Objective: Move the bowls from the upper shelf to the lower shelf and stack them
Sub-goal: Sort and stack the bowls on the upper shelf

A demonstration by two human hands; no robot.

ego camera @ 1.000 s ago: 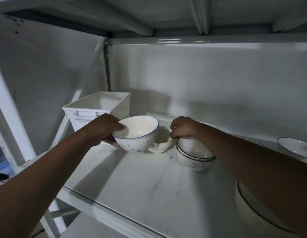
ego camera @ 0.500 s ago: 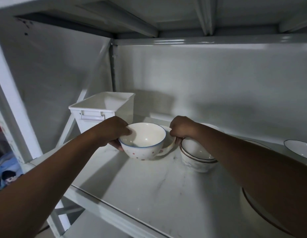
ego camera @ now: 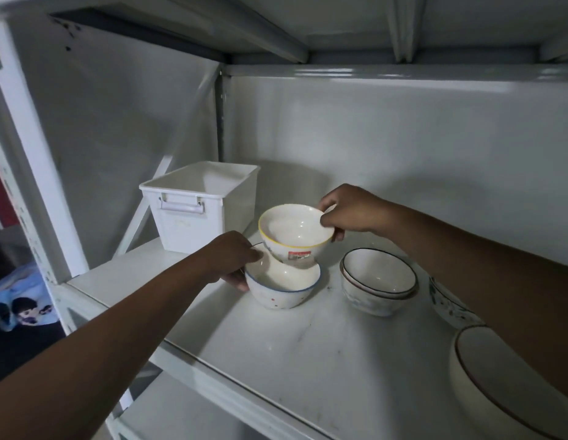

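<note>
The yellow-rimmed bowl (ego camera: 296, 231) is hanging in my right hand (ego camera: 349, 209), my grip pinching its right rim with the thumb inside and the fingers curling under the outer wall. I am holding it tilted a little, its base sitting just above the hollow of the blue-rimmed bowl (ego camera: 282, 289); I cannot tell whether the two are touching. My left hand (ego camera: 233, 257) is gripping the blue-rimmed bowl at its left edge, thumb over the rim and fingers wrapping the outside, while that bowl is resting on the shelf (ego camera: 308, 354). A red label is showing on the front wall of the bowl I am holding up.

Just to the right, two nested bowls with dark rims (ego camera: 379, 281) are standing on the shelf, apart from my pair. Further right, a bowl with a green leaf pattern (ego camera: 448, 308) is peeking out beside my right forearm, and a large bowl with a brown rim (ego camera: 498, 382) is lying at the near right corner. Behind my left hand, a white plastic bin (ego camera: 198, 206) with a handle is standing against the back left of the shelf.
</note>
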